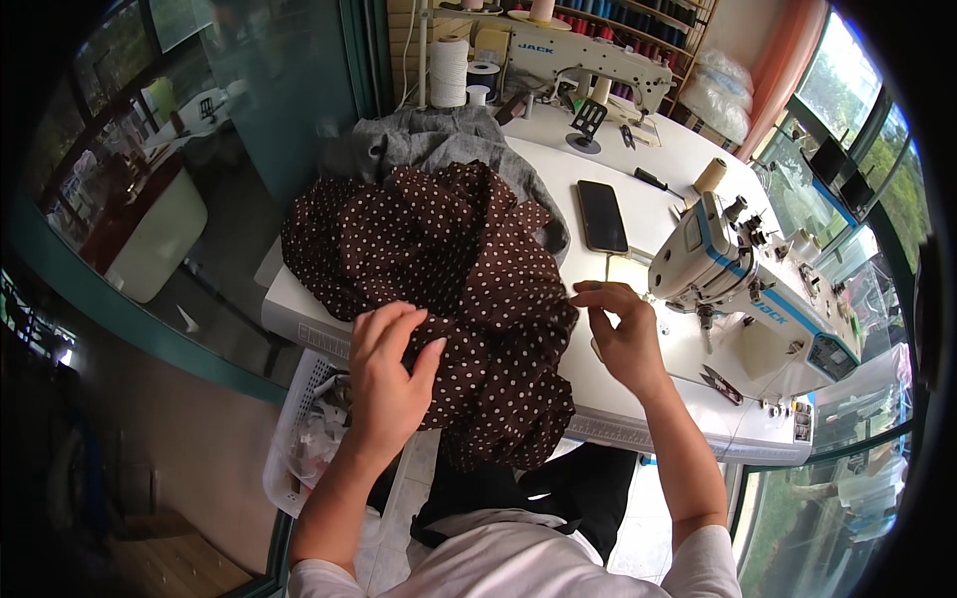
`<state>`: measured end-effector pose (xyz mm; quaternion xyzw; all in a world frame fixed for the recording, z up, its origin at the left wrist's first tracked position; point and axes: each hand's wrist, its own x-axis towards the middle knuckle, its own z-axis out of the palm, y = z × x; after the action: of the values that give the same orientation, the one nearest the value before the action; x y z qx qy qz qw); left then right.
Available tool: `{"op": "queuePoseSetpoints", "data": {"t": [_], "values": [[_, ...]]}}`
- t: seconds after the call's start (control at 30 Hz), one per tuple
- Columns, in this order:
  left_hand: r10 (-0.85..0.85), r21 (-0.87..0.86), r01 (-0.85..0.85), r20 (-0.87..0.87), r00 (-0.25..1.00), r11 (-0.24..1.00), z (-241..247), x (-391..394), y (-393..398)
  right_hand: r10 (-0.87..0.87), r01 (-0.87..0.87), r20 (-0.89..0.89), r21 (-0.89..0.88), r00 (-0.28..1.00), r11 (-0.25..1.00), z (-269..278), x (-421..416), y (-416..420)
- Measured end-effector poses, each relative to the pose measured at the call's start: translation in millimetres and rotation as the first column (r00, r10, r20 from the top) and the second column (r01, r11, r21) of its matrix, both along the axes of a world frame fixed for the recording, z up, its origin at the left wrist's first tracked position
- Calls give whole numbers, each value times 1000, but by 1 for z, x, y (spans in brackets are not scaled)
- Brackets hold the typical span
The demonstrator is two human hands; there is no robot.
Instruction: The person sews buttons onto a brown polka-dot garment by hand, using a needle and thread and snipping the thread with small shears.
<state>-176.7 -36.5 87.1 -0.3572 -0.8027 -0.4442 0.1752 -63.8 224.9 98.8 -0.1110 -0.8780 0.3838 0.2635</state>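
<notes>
A heap of dark brown fabric with white polka dots [419, 239] lies bunched before me, its lower part hanging over the table's front edge onto my lap. My left hand [392, 366] is at the front left of the heap, palm down, thumb and fingers apart with no cloth visibly gripped between them. At the heap's right edge is my right hand [619, 329], its fingers bent and their tips close to the cloth. Whether those fingertips pinch anything is too small to tell. Grey fabric [441, 138] lies under and behind the dotted cloth.
A white Jack sewing machine [755, 284] stands right of my right hand, with thread snips [723, 385] near its base. A phone [602, 217] and a screwdriver [658, 182] lie beyond. Another sewing machine [591, 63] stands at the back. A white plastic basket [288, 441] holds scraps below left.
</notes>
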Motion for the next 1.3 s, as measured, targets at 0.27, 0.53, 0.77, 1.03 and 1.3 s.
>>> {"op": "queuePoseSetpoints", "data": {"t": [0.27,0.53,0.77,1.03,1.3], "values": [[-55,-168,31,-139,989,985,-12,-24,17,235,-178,-113,372,965,911,26,-4,-73],[-135,-89,121,-174,975,989,25,-4,22,48,-20,-53,432,997,902,2,-44,-63],[-162,-130,141,-163,973,981,10,-11,4,-61,72,-41,358,997,931,5,-20,-28],[-284,99,267,265,921,959,29,-29,-1,-3,-6,48,195,999,981,-9,-15,-18],[-413,-162,380,-343,844,911,83,-10,27,10,-34,125,195,992,980,-7,-16,-15]]}}
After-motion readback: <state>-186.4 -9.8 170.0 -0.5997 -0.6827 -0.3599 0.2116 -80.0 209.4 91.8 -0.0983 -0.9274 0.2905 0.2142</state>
